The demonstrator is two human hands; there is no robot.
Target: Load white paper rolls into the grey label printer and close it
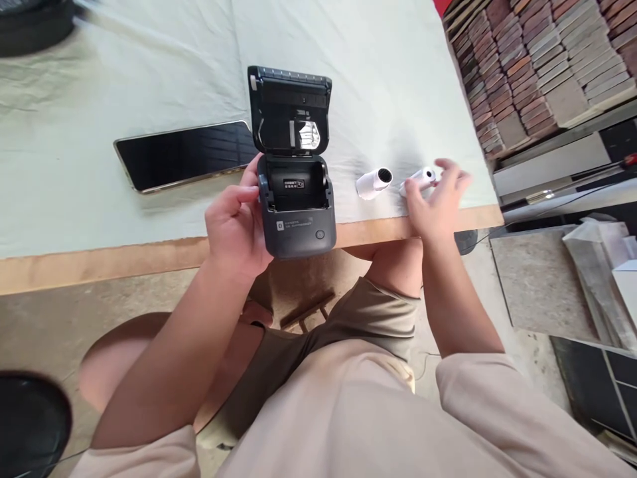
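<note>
A dark thermal label printer (298, 229) is held near the table's front edge, its lid (291, 109) swung up and its paper bay bare. My left hand (236, 229) grips it from the left, thumb against its side. To the right of the printer lies a white paper roll (368, 186) with a wide dark core. Beyond that is a second white paper roll (421, 179) with a narrow core. My right hand (438, 202) has this second roll between thumb and fingers, low over the table; the fingertips are partly hidden and slightly blurred.
A smartphone (184, 156) with a dark screen lies left of the printer on the pale tablecloth (164, 60). A round black object (34, 30) stands at the far left. Stacked tiles (537, 60) and clear plastic wrapping (597, 272) are to the right, past the table edge.
</note>
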